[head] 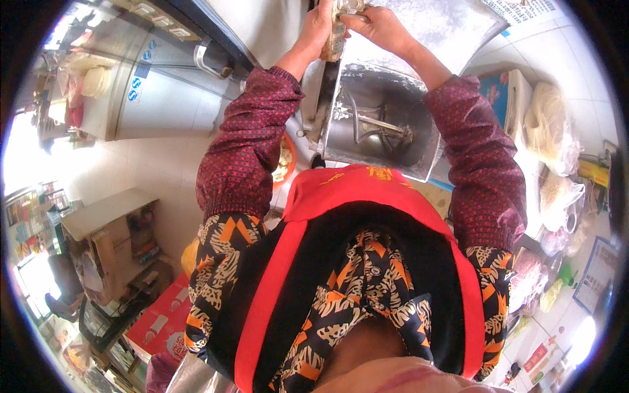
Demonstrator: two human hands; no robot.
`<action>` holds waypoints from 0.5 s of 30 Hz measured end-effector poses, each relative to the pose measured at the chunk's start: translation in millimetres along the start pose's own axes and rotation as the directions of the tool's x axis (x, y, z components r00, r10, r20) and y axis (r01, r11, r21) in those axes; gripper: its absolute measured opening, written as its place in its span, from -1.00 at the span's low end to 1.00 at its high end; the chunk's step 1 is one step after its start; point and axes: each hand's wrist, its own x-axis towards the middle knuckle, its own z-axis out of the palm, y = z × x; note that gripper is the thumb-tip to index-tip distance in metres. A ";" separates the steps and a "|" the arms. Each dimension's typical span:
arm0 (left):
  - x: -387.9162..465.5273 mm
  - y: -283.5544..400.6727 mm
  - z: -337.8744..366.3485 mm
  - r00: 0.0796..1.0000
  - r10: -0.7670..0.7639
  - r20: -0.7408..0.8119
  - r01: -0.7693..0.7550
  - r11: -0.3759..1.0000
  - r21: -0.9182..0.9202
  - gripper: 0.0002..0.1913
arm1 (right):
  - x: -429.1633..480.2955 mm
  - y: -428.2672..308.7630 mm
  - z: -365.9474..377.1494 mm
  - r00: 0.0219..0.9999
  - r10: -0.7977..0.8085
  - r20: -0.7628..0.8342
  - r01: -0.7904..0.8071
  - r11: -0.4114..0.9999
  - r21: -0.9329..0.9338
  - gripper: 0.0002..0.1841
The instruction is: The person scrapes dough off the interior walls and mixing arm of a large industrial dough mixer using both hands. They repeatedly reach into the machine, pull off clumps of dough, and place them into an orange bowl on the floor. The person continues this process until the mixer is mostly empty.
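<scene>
At the top of the view my left hand (314, 29) grips a translucent brownish container (335, 43), which looks like a jar or bottle. My right hand (381, 29) meets it from the other side, thumb and fingers closed at its upper part. What exactly those fingers pinch is partly hidden. Below both hands is the open metal tub of a dough mixer (393, 159), with a bent steel stirring bar (376, 123) inside. Pale residue marks the tub's rim. A worn metal lid or panel (422, 34) lies beyond the tub.
An orange-rimmed basin (291, 159) with pale pieces stands on the floor left of the mixer. Bagged goods (550, 127) line the right side. A steel cabinet (169, 98) with a handle is at left, a wooden cabinet (113, 221) and red carton (164, 319) lower left.
</scene>
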 end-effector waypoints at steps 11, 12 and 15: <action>-5.5 27.5 -0.8 0.995 -0.023 0.099 0.055 0.939 -0.339 -0.34 | -18.1 -7.5 -11.0 0.995 0.004 -0.099 -0.023 0.981 -0.195 -0.44; -6.1 28.2 0.5 0.995 -0.007 0.097 0.039 0.942 -0.334 -0.34 | -19.2 -8.2 -8.5 0.993 -0.003 -0.116 -0.021 0.977 -0.212 -0.44; -7.8 27.7 7.0 0.997 0.038 0.073 -0.014 0.952 -0.305 -0.35 | -18.8 -10.1 -1.9 0.987 -0.037 -0.160 -0.004 0.969 -0.246 -0.45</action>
